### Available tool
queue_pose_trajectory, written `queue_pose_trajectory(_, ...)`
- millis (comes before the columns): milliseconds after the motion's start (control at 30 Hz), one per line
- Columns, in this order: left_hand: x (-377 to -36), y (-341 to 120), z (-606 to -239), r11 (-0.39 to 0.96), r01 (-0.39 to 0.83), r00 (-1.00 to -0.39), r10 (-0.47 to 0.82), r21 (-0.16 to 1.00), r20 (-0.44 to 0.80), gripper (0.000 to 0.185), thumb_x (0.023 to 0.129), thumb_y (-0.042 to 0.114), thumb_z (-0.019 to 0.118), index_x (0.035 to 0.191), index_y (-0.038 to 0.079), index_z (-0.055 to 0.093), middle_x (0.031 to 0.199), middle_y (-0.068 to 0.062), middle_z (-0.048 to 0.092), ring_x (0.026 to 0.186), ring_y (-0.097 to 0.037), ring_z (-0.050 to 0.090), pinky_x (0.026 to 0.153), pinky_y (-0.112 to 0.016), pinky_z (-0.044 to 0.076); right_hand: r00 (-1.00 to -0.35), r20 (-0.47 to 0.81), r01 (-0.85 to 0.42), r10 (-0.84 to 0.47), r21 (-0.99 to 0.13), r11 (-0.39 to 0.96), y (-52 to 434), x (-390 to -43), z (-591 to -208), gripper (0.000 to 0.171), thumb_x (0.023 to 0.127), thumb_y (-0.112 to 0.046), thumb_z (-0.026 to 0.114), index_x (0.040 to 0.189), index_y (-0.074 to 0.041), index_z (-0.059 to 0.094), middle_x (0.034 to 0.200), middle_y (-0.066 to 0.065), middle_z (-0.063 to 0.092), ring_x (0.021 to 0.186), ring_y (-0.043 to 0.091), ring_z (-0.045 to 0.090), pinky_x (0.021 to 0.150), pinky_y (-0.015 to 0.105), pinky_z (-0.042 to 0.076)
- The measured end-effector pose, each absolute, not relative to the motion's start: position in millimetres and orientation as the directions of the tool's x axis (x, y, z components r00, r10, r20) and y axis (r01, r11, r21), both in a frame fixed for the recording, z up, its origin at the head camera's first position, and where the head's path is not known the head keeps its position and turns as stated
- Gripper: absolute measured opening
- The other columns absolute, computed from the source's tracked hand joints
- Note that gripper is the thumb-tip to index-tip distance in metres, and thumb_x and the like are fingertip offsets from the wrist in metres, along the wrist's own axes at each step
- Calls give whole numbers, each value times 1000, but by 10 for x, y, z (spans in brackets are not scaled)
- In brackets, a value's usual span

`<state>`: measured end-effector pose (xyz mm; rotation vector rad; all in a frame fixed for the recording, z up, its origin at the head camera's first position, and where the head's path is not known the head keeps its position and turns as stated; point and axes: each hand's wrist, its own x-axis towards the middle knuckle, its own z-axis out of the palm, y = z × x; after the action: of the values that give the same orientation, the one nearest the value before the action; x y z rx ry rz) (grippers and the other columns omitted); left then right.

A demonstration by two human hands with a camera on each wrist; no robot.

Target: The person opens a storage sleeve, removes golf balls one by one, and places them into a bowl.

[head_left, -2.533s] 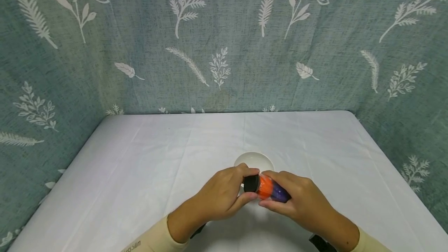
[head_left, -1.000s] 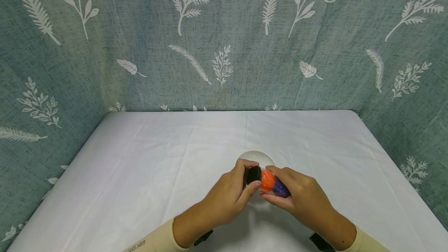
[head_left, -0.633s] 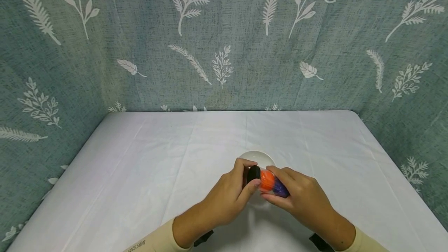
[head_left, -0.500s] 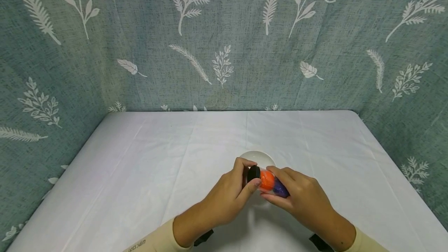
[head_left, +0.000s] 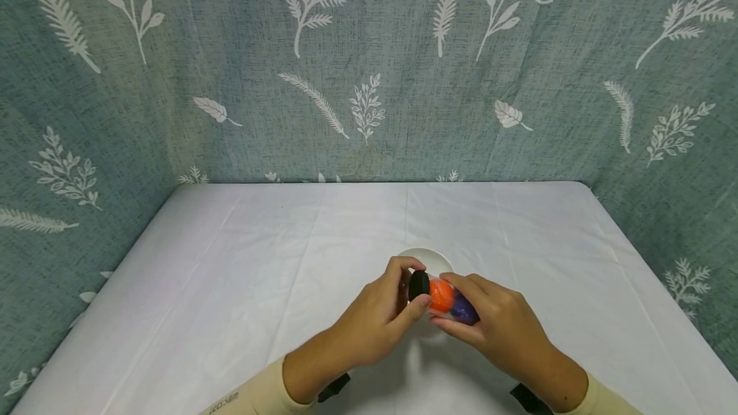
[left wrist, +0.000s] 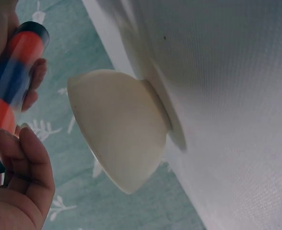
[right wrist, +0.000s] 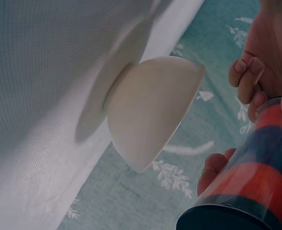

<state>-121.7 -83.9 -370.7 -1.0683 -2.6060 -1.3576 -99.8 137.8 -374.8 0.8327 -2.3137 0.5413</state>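
Item 1: clear tube (head_left: pixel 446 300), banded orange and dark blue, with a black cap (head_left: pixel 418 285). Held level above the worktop (head_left: pixel 230 274), near the middle of its near edge, with the capped end pointing left and slightly far. The left wrist view shows the same tube (left wrist: pixel 14 72) blurred, striped red and blue, with dark ends.

Item 2: left hand (head_left: pixel 375 325). Its fingers curl over the cap from the far side and the thumb presses the cap's near side, pinching it. Cream sleeve (head_left: pixel 248 396) with small printed lettering at the wrist.

Item 3: right hand (head_left: pixel 496 332). Its fingers wrap round the blue end of the tube, thumb on the near side, gripping the body. In the right wrist view the tube (right wrist: pixel 255 187) fills the lower right corner, dark rim foremost, with fingertips (right wrist: pixel 246 72) of the other hand beyond it.

Item 4: white bowl (head_left: pixel 429 260), standing on the worktop just beyond the hands and partly hidden by them. The wrist views show its plain outer wall and small foot (left wrist: pixel 126 134) (right wrist: pixel 150 110); the tube is above and beside it, apart from it.

Item 5: worktop under a creased white cloth.

Item 6: grey-green curtain (head_left: pixel 369 63) printed with white leaf sprigs, enclosing the far, left and right sides.
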Motion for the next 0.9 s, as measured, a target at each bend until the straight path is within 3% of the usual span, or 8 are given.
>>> queue_pose_trajectory(333,-1245,-872,-3657,419,578,-768,570,700,293,42,102,37,55,135,21,36,97,8,55,67,-7,53,58,-18,46,-623,664,-672,-412,-185,717,1386,-1011,-3741,57,91,-61,60,116,-11,69,92,-1,72,72,6,64,58,22,54)
queue_pose_trajectory(533,-1278,-892,-3626,412,594,-761,566,691,317,41,99,34,58,131,19,37,102,9,56,66,-7,54,57,-18,46,-651,641,-657,-406,-209,724,1402,-1021,-3724,54,84,-53,75,117,-11,69,94,0,73,72,7,66,59,22,55)
queue_pose_trajectory(700,-1303,-910,-3589,404,589,-766,555,700,324,42,96,30,63,128,18,38,106,6,56,68,-9,55,60,-18,47,-659,639,-646,-397,-211,733,1416,-1036,-3714,55,86,-57,71,116,-11,69,92,0,72,70,6,63,58,21,54)
queue_pose_trajectory(900,-1295,-920,-3581,416,546,-792,539,727,286,45,93,28,69,126,19,39,114,6,59,68,-7,57,58,-19,48,-669,633,-638,-390,-220,738,1422,-1038,-3733,54,78,-47,82,115,-11,69,91,-1,72,70,5,62,59,21,53)
